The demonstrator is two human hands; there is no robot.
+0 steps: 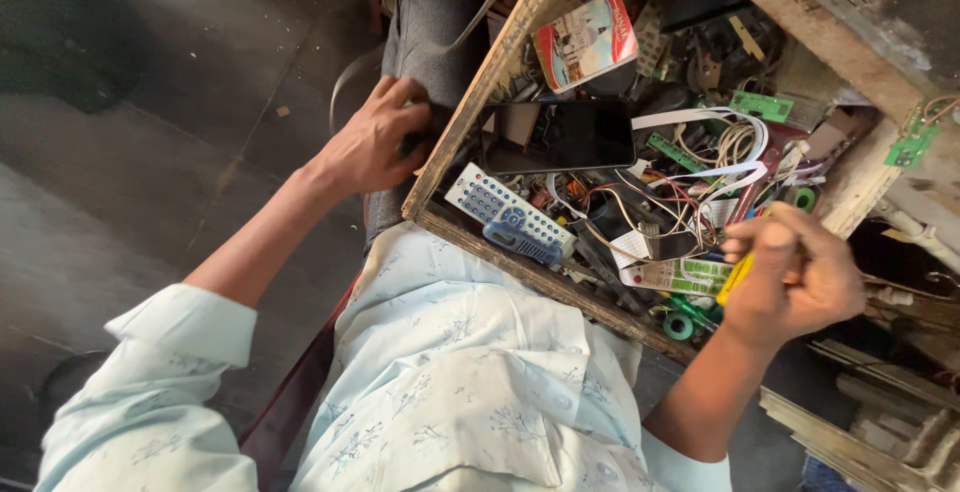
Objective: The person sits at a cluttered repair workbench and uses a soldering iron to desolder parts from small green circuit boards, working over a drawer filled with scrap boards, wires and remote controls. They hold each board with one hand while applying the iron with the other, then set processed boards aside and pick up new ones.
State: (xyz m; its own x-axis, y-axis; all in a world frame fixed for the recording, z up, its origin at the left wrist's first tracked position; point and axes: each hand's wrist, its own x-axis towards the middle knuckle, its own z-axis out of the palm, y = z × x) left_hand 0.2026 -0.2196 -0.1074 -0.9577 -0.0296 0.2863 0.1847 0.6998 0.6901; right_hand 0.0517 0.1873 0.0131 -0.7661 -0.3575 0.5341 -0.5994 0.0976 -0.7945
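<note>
My left hand [375, 142] rests on my grey-trousered knee [430, 22], against the outer side of a wooden tray [470, 102], its fingers curled around something small and dark that I cannot make out. My right hand [790, 277] is closed around a yellow-handled tool [735, 277] over the tray's right part. Inside the tray lie a black phone [560, 137] with a dark screen, a white remote with blue buttons [505, 212], tangled wires [700, 167] and green circuit boards [760, 105].
A small picture card [585, 42] lies at the tray's far end. Another green circuit board [912, 147] sits on a wooden ledge at the right. Wooden slats [860, 422] lie at lower right. Dark floor [150, 152] spreads to the left.
</note>
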